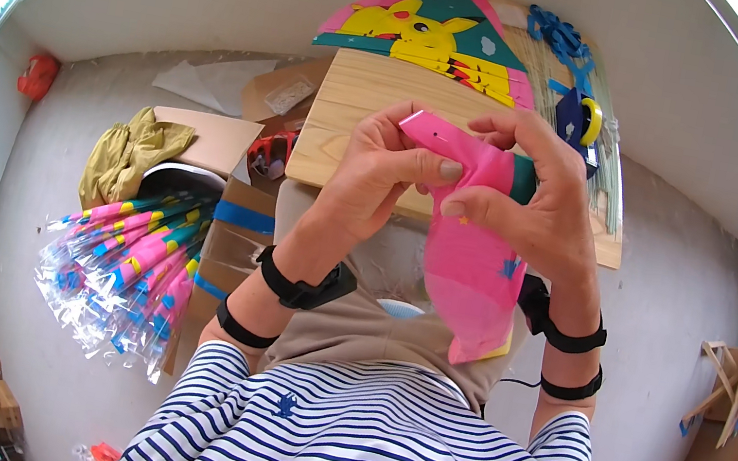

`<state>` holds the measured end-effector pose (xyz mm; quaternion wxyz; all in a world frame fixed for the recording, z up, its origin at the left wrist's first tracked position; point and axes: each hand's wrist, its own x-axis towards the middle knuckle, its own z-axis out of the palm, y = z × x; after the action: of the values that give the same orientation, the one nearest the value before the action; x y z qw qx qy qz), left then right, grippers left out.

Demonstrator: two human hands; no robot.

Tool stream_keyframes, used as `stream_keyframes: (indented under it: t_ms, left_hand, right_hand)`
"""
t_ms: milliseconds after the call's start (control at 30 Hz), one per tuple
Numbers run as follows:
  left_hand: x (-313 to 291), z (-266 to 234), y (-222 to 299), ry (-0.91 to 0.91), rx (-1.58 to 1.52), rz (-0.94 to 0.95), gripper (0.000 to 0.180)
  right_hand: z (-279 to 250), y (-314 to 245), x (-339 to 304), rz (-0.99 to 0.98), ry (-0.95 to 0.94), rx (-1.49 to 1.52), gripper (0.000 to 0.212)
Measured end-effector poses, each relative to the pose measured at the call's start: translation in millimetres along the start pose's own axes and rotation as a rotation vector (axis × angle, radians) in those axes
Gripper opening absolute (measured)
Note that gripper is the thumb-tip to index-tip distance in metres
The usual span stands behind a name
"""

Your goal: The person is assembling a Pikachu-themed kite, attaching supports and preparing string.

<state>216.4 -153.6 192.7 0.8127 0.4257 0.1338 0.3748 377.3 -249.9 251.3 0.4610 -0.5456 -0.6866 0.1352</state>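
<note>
Above the wooden table (349, 118), left hand (376, 178) and right hand (533, 195) pinch the pink kite sheet (473, 259).

A bundle of clear plastic-wrapped pink, yellow and blue packages (124, 276) fans out at the left, beside brown cardboard boxes (233, 246) banded with blue tape.

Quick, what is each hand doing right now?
Left hand: closed, pinching the top of the pink plastic kite sheet.
Right hand: closed, gripping the same sheet beside it.
</note>
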Motion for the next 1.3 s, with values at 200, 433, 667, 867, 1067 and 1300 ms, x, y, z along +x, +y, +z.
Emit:
stream_keyframes:
  t_ms: [200, 433, 667, 867, 1067, 1300]
  left_hand:
    - [-13.4, 0.5, 7.8, -0.074, 0.073, 0.034, 0.03]
    - [-34.9, 8.5, 13.5, -0.089, -0.022, 0.002, 0.022]
    - [-39.3, 0.2, 13.6, -0.133, -0.09, -0.026, 0.022]
    - [-15.9, -87.2, 29.2, 0.242, -0.003, 0.045, 0.023]
    - [-25.3, -222.0, 81.2, 0.642, 0.115, 0.146, 0.021]
    - [-7.8, -285.2, 96.2, 0.796, 0.186, 0.135, 0.021]
  right_hand:
    - [-5.8, -17.6, -4.9, -0.112, 0.048, -0.106, 0.041]
    - [-2.5, -45.2, -9.5, 0.066, -0.114, 0.145, 0.019]
    - [-3.6, -27.9, -18.5, 0.068, -0.049, 0.281, 0.014]
    - [-78.6, 52.3, -50.6, 0.133, 0.355, 0.441, 0.011]
    - [-231.6, 174.7, -190.3, 0.339, 0.763, 0.759, 0.015]
    - [-240.5, 234.4, -250.9, 0.483, 0.885, 0.894, 0.011]
